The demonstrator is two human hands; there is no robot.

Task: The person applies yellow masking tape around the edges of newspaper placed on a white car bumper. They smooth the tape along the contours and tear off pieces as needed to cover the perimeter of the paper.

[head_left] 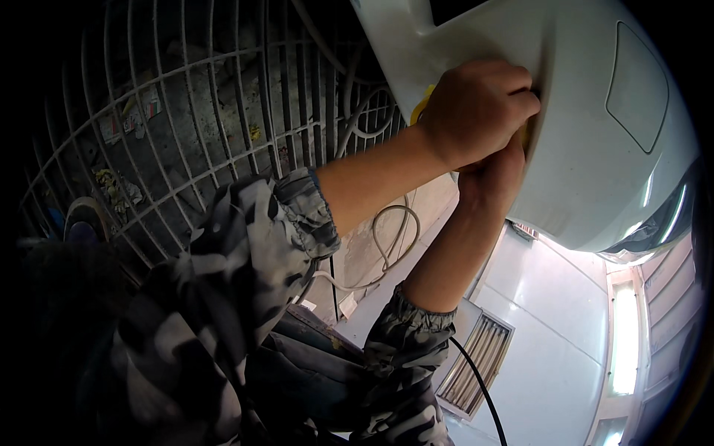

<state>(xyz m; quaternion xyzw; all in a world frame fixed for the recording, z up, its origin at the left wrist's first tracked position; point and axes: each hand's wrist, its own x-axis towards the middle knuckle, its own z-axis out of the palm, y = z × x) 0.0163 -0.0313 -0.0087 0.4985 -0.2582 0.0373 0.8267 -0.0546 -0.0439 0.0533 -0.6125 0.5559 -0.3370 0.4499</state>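
Note:
Both my hands are close together against a pale, glossy car body panel (580,126). My left hand (480,108) is closed, its curled fingers at a raised crease of the panel; what they hold is hidden. Just below it is my right hand (500,169), bent at the wrist, its fingers mostly covered by the left hand. Bits of yellow show beside my hands: a yellow edge (422,105) left of the left wrist and a narrow strip between the hands and the panel. I cannot make out what the yellow is.
A car lamp (658,223) sits at the panel's lower right, below an outlined flap (637,88). On the left, a metal floor grating (197,111) has litter beneath it. A pale hose (387,245) loops behind my arms. A vent grille (476,364) and black cable (483,386) are at lower right.

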